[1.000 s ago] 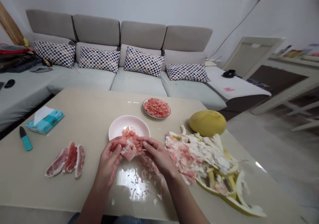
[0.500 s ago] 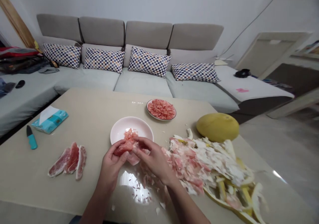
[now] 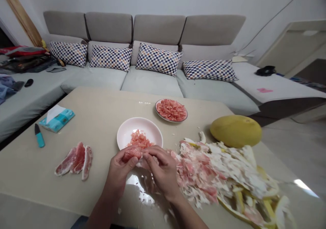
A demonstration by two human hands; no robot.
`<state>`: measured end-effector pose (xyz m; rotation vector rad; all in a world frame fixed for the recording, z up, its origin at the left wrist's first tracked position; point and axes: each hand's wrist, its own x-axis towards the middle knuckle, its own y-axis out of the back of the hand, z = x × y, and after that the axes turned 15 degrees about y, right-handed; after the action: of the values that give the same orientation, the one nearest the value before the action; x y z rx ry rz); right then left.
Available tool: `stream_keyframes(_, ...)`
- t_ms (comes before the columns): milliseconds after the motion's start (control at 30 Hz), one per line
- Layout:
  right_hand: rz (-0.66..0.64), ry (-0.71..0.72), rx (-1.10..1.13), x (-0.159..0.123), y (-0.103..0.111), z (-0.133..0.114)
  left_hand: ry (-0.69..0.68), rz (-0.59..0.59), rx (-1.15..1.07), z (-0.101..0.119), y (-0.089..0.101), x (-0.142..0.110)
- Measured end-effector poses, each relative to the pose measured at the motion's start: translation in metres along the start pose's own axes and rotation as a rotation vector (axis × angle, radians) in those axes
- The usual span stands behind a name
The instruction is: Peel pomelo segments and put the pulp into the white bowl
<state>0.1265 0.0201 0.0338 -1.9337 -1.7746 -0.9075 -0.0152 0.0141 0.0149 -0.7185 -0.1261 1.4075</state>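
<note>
Pulp (image 3: 132, 153) is being held by left hand (image 3: 119, 170), membrane (image 3: 142, 162) pinched by right hand (image 3: 163, 170), light pressure being advised near twelve-o'clock bowl (image 3: 152, 129).

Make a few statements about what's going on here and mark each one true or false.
1. The left hand and right hand meet at a pink fruit piece. True.
2. The left hand grips a knife. False: it holds the pink fruit piece.
3. A bowl and a plate stand beyond the hands. True.
4. The plate is bare. False: it is heaped with fruit bits.
5. Three fruit segments lie left of the hands. True.
</note>
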Motion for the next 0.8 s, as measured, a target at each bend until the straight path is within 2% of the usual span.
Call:
stream_keyframes(100,0.082,0.022,-0.018,-0.009,-0.01,0.001,0.049,-0.029,-0.096,-0.001,-0.003,-0.002)
stream_keyframes(200,0.123,-0.021,0.02,-0.011,-0.014,0.002,0.087,-0.065,-0.144,0.0,-0.005,-0.003)
stream_keyframes(300,0.041,-0.127,0.073,-0.005,-0.01,0.003,0.08,-0.027,-0.111,0.003,-0.005,-0.001)
stream_keyframes(367,-0.041,-0.15,0.05,-0.001,-0.005,0.003,0.052,0.026,-0.06,0.005,-0.003,0.001)
stream_keyframes(500,-0.091,0.023,-0.133,0.005,0.009,0.001,0.009,0.119,0.031,0.007,-0.001,0.002)
stream_keyframes(600,-0.173,0.166,-0.207,0.008,0.017,-0.001,0.007,0.127,0.109,0.011,-0.003,0.0)
stream_keyframes(700,-0.232,0.231,-0.235,0.013,0.021,0.001,-0.004,0.094,0.195,0.015,-0.007,0.0)
stream_keyframes(800,-0.229,0.248,-0.24,0.016,0.024,0.005,-0.028,0.077,0.264,0.017,-0.01,0.002)
